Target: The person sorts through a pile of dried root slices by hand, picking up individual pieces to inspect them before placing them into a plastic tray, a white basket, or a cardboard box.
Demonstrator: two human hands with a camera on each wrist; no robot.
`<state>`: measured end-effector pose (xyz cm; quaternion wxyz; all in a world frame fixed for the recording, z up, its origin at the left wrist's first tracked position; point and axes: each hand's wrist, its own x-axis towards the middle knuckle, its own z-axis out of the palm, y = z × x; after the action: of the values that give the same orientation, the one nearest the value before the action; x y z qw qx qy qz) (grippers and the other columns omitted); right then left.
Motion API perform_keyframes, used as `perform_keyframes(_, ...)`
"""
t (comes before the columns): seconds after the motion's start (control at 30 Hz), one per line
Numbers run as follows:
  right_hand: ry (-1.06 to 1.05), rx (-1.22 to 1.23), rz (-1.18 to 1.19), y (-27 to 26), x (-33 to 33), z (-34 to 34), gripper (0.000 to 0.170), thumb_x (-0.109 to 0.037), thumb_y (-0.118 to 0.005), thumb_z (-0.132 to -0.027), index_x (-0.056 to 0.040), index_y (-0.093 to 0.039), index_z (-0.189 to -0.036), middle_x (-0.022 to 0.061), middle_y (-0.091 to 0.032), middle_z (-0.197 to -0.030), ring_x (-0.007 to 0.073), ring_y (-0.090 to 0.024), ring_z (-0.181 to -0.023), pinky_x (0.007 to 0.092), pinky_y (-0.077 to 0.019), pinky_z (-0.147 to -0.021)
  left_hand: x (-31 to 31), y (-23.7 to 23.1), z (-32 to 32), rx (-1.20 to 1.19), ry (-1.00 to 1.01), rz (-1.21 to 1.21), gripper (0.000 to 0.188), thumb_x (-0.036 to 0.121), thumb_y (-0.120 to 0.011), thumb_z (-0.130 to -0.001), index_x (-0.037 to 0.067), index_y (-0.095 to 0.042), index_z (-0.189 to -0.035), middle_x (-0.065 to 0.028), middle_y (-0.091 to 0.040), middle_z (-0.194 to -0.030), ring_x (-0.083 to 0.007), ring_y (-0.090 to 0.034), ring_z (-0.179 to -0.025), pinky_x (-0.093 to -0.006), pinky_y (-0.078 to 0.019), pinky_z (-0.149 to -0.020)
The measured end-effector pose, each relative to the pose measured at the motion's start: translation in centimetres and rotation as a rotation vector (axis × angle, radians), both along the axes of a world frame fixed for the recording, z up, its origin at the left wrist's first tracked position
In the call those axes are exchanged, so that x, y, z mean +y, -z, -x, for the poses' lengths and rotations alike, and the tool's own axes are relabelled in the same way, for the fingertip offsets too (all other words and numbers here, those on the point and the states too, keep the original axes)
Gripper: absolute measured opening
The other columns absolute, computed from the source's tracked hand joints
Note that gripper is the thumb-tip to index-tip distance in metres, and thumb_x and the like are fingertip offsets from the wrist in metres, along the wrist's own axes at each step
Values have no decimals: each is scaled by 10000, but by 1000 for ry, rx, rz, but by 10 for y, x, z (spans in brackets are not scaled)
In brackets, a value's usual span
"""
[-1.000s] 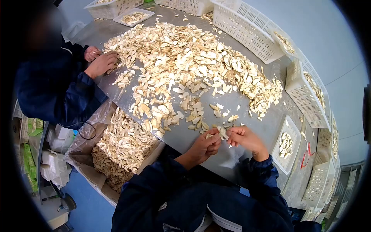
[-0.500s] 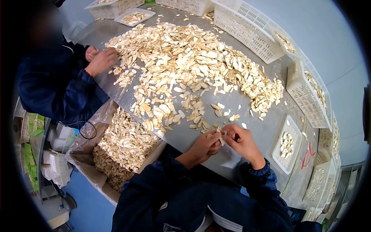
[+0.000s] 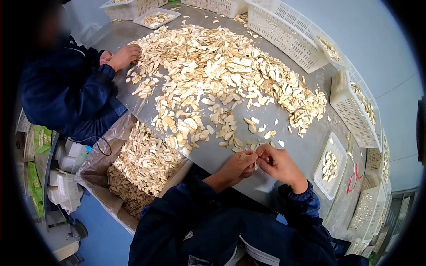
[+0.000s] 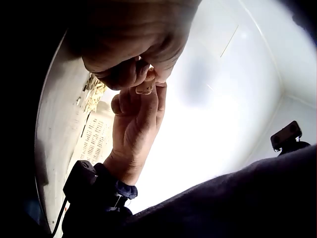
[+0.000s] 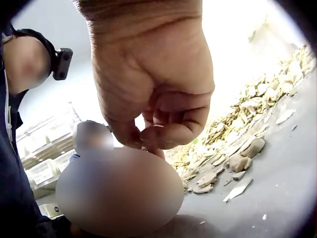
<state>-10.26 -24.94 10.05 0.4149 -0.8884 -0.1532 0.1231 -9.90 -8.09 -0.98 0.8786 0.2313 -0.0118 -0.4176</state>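
In the head view the left hand [image 3: 235, 169] pinches a pale dried slice, mostly covered by its fingers, over the table's near edge. The right hand [image 3: 281, 166] meets it from the right, thumb and forefinger closed at the same slice. From the left wrist view, a small piece of the slice [image 4: 145, 88] shows between the fingertips of the two hands. Loose slices [image 3: 227, 133] lie just beyond the hands, in front of a large heap of slices [image 3: 213, 57] on the grey metal table [image 3: 208, 155].
A shallow white tray [image 3: 317, 174] holding slices stands to the right. White perforated baskets [image 3: 284, 37] line the far and right edges. A lined box [image 3: 117, 210] full of slices stands below the table at left. Another person's hand [image 3: 124, 57] is at the heap's left side.
The two hands have come closer together, and the slice between them is now more hidden by fingers. The other person's hand has shifted slightly towards the heap.
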Motion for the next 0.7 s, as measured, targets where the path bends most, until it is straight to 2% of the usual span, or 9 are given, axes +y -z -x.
perform_keyframes(0.47,-28,60,42,0,-5,-2,138,-38,-673,-837,-45,-573,-931,43,-494,-595,125,-448,-510,292,-368,-501,-1,3,0,-42,58,5,170,276,-538,-1041,110,-551,-1078,85,-359,-623,-37,-273,-486,-228,-220,-461)
perform_keyframes(0.57,-58,-12,26,-1,-6,-2,91,-33,-637,-866,-31,-563,-920,48,-501,-604,142,-457,-510,297,-388,-504,0,-2,1,-24,44,-38,195,287,-522,-1046,98,-551,-1085,80,-367,-628,-43,-268,-488,-228,-223,-464)
perform_keyframes(0.7,263,-106,-107,18,-24,-14,67,-45,-618,-909,-27,-597,-971,25,-533,-676,95,-476,-571,254,-410,-540,2,-2,-1,56,40,-28,255,319,-467,-1060,78,-549,-1082,60,-385,-640,-48,-263,-495,-223,-226,-474)
